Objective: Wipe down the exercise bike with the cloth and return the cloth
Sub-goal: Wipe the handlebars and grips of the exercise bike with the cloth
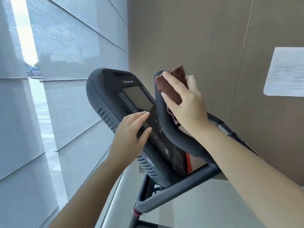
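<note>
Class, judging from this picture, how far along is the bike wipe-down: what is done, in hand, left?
Done: no wiped part can be told apart. In hand: the right hand grips the cloth round the handlebar tip, while the left hand rests flat on the console. Left: returning the cloth.

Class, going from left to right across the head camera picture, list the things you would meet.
Window blinds → left hand, resting on the console → right hand, gripping the cloth against the handlebar → paper sheet on the wall.
</note>
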`<state>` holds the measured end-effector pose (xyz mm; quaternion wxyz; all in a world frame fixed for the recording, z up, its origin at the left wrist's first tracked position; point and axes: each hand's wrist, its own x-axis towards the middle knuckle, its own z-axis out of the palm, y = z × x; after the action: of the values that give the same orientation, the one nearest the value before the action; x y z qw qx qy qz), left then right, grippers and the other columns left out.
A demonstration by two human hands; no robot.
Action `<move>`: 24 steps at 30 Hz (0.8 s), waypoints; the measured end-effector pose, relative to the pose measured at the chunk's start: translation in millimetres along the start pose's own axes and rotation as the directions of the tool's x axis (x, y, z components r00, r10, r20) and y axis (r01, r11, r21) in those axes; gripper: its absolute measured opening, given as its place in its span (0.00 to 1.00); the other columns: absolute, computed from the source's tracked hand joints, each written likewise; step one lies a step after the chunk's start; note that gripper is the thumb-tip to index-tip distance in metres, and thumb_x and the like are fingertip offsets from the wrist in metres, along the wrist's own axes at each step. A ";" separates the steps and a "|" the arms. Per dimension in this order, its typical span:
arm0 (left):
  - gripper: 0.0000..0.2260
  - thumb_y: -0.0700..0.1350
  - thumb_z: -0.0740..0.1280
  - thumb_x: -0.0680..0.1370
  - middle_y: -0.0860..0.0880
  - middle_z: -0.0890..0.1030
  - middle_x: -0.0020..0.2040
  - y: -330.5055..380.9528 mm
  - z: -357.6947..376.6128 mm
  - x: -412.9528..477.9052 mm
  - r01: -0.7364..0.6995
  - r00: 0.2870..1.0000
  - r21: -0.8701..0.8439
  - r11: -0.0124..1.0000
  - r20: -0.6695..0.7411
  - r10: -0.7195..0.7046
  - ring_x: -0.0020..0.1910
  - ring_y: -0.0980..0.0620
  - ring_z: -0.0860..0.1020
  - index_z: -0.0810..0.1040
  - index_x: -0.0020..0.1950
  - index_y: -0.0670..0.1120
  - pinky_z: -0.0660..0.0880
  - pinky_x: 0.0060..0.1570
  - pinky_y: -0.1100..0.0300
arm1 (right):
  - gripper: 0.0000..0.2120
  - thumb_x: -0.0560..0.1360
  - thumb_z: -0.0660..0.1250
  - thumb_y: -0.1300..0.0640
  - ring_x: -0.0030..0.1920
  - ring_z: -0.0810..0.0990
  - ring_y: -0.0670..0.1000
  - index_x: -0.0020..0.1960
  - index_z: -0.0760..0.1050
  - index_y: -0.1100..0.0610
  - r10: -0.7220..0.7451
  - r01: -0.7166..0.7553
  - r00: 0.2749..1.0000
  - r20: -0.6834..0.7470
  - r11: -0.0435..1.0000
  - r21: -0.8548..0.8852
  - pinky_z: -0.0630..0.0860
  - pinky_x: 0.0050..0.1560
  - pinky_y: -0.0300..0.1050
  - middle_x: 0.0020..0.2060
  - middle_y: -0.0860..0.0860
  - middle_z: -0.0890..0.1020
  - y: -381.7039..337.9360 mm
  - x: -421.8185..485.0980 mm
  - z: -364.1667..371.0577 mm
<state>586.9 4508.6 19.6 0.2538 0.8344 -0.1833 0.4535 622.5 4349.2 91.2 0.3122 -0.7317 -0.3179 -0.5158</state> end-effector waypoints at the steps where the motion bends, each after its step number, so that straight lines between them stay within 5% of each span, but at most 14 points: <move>1: 0.17 0.41 0.68 0.74 0.47 0.77 0.60 -6.3 -0.7 0.7 -0.028 1.000 0.047 0.998 -0.009 0.028 0.60 0.46 0.72 0.74 0.62 0.42 0.68 0.62 0.52 | 0.22 0.73 0.68 0.56 0.43 0.76 0.56 0.66 0.71 0.50 -0.008 0.009 0.999 0.034 1.000 -0.013 0.75 0.45 0.44 0.46 0.57 0.72 2.4 -7.8 -3.3; 5: 0.16 0.43 0.66 0.72 0.44 0.80 0.56 -26.9 3.7 -2.2 -0.134 0.991 0.202 0.970 0.027 0.131 0.58 0.41 0.75 0.76 0.59 0.40 0.70 0.57 0.41 | 0.22 0.71 0.69 0.54 0.38 0.67 0.48 0.65 0.72 0.49 -0.136 0.170 0.974 0.179 0.966 -0.195 0.73 0.38 0.42 0.41 0.48 0.65 10.9 -54.0 -21.6; 8: 0.17 0.44 0.68 0.72 0.44 0.79 0.57 -39.4 7.8 0.6 -0.167 0.985 0.257 0.952 0.078 0.152 0.60 0.42 0.74 0.76 0.59 0.41 0.63 0.61 0.37 | 0.21 0.71 0.70 0.55 0.37 0.70 0.49 0.63 0.74 0.49 -0.122 0.146 0.984 0.132 0.969 -0.197 0.75 0.38 0.43 0.41 0.50 0.67 6.1 -44.8 -15.0; 13: 0.16 0.48 0.64 0.74 0.45 0.79 0.57 -61.5 10.7 18.4 -0.285 0.958 0.374 0.882 0.131 0.254 0.61 0.44 0.74 0.77 0.59 0.42 0.58 0.64 0.39 | 0.18 0.73 0.67 0.54 0.42 0.76 0.57 0.63 0.74 0.51 -0.021 0.004 0.994 -0.108 0.988 -0.151 0.76 0.41 0.49 0.46 0.58 0.73 -10.3 4.4 12.3; 20: 0.15 0.49 0.58 0.76 0.46 0.80 0.56 -79.5 21.2 25.5 -0.381 0.917 0.443 0.812 0.073 0.391 0.60 0.45 0.75 0.79 0.55 0.44 0.53 0.66 0.44 | 0.18 0.74 0.64 0.50 0.43 0.75 0.50 0.64 0.72 0.47 -0.091 0.115 0.990 0.111 0.965 -0.234 0.73 0.43 0.38 0.46 0.51 0.72 11.8 -54.2 -11.9; 24: 0.14 0.48 0.60 0.75 0.47 0.81 0.56 -83.3 22.8 31.8 -0.444 0.880 0.433 0.785 0.042 0.474 0.57 0.45 0.77 0.80 0.54 0.44 0.56 0.64 0.45 | 0.18 0.73 0.66 0.53 0.44 0.73 0.48 0.63 0.74 0.51 -0.094 0.095 0.995 0.013 0.979 -0.181 0.70 0.45 0.31 0.46 0.54 0.72 1.3 -31.2 -1.1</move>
<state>663.3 4559.7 14.7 -0.0480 0.7835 -0.2672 0.5590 614.6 4343.1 61.6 0.2190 -0.7423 -0.3048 -0.5551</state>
